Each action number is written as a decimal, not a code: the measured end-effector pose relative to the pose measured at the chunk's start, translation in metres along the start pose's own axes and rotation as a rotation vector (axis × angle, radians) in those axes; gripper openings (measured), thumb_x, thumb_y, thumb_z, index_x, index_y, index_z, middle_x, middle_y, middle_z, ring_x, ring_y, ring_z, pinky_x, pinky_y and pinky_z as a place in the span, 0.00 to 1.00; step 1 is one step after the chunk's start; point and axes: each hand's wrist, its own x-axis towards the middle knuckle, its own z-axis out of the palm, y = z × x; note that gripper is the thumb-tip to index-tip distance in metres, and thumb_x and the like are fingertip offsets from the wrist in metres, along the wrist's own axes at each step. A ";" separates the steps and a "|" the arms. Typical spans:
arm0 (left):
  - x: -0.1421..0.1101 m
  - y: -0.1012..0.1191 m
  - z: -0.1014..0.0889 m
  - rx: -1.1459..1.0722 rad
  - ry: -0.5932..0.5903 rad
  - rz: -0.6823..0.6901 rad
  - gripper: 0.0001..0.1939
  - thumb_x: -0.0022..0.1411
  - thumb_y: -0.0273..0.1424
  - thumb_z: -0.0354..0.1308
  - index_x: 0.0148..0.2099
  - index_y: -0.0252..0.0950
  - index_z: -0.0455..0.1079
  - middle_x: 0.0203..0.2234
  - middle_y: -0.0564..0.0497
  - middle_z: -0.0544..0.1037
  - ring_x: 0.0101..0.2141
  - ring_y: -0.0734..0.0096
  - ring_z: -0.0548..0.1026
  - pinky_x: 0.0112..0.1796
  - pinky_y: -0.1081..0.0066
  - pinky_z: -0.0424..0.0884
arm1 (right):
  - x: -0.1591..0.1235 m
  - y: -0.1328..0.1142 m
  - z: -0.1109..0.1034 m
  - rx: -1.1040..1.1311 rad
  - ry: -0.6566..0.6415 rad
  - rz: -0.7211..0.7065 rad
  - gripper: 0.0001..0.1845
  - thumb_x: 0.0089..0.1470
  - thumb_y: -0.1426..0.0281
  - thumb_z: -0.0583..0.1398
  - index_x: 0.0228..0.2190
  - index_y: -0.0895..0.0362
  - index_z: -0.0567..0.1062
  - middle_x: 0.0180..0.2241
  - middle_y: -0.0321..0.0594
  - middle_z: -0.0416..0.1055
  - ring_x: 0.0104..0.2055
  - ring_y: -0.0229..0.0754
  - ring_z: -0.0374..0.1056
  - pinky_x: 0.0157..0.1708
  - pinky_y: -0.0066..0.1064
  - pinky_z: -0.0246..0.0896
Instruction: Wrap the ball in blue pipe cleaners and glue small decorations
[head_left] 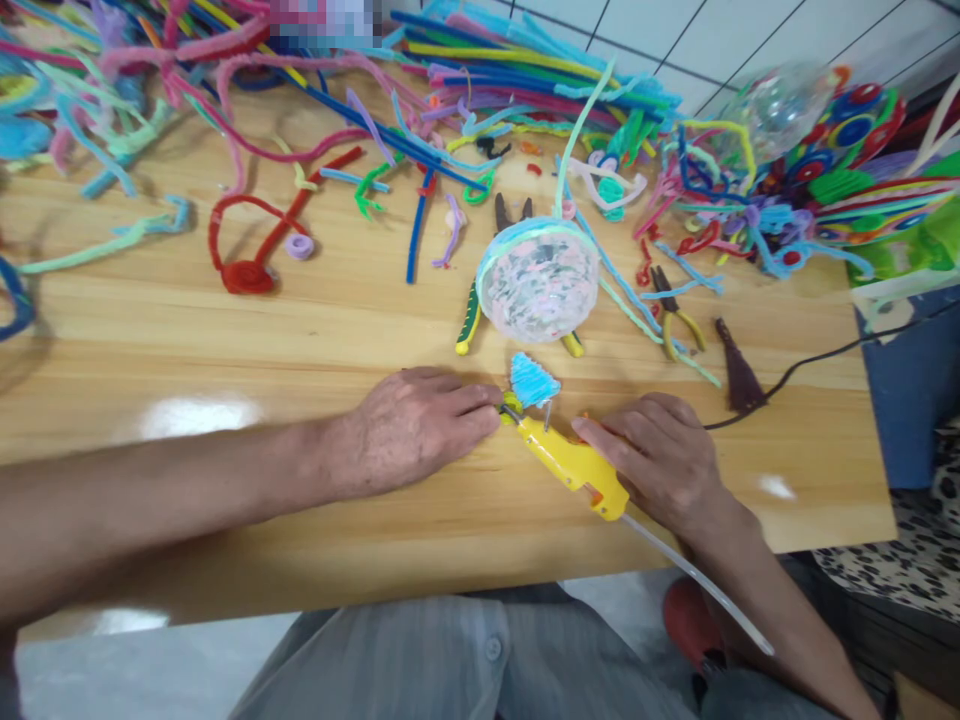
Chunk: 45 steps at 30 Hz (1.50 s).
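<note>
My right hand (660, 455) grips a yellow hot glue gun (574, 462), a clear glue stick (697, 580) trailing from its back end. The gun's nozzle points up-left and meets a small yellow-green piece (511, 404) at the fingertips of my left hand (431, 425). Those left fingers are pressed together on the yellow-green piece, which they partly cover. Just beyond the nozzle lies a flat light-blue fuzzy piece (534, 380), roughly a triangle. Behind it sits a round, clear-looking form (540, 285) with a blue and pale-green rim, resting over green-and-yellow-handled pliers (469, 320).
Small yellow-handled pliers (679, 325) and a dark brown cone-like piece (737, 370) lie to the right, near a black cord (817, 355). Heaps of coloured pipe cleaners (517, 70) fill the back of the wooden table (315, 560). A red coiled pipe cleaner (247, 275) lies left.
</note>
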 end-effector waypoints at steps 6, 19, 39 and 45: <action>0.002 0.000 -0.002 0.011 -0.002 0.009 0.15 0.78 0.26 0.44 0.42 0.34 0.72 0.47 0.46 0.85 0.38 0.67 0.83 0.40 0.66 0.82 | -0.001 0.000 0.003 -0.006 0.018 -0.012 0.16 0.67 0.81 0.57 0.53 0.58 0.73 0.33 0.40 0.77 0.35 0.43 0.70 0.42 0.38 0.60; 0.001 -0.001 -0.003 -0.038 -0.017 0.003 0.17 0.79 0.29 0.41 0.43 0.34 0.71 0.50 0.46 0.84 0.40 0.65 0.84 0.42 0.63 0.82 | 0.001 -0.001 0.005 -0.013 0.026 -0.011 0.14 0.68 0.81 0.56 0.51 0.58 0.73 0.32 0.39 0.76 0.35 0.44 0.69 0.41 0.38 0.60; -0.002 -0.003 -0.006 -0.129 -0.117 -0.037 0.07 0.73 0.28 0.51 0.46 0.35 0.71 0.55 0.43 0.82 0.45 0.62 0.83 0.47 0.62 0.80 | 0.003 -0.004 0.005 -0.009 0.026 0.001 0.14 0.68 0.81 0.55 0.50 0.59 0.75 0.32 0.40 0.76 0.35 0.43 0.68 0.43 0.37 0.59; -0.003 -0.003 -0.003 -0.135 -0.063 -0.029 0.10 0.75 0.28 0.49 0.44 0.35 0.71 0.53 0.44 0.82 0.46 0.62 0.83 0.48 0.62 0.81 | 0.002 -0.004 0.005 -0.024 0.022 0.009 0.19 0.66 0.82 0.54 0.54 0.55 0.73 0.32 0.37 0.76 0.35 0.42 0.69 0.42 0.37 0.59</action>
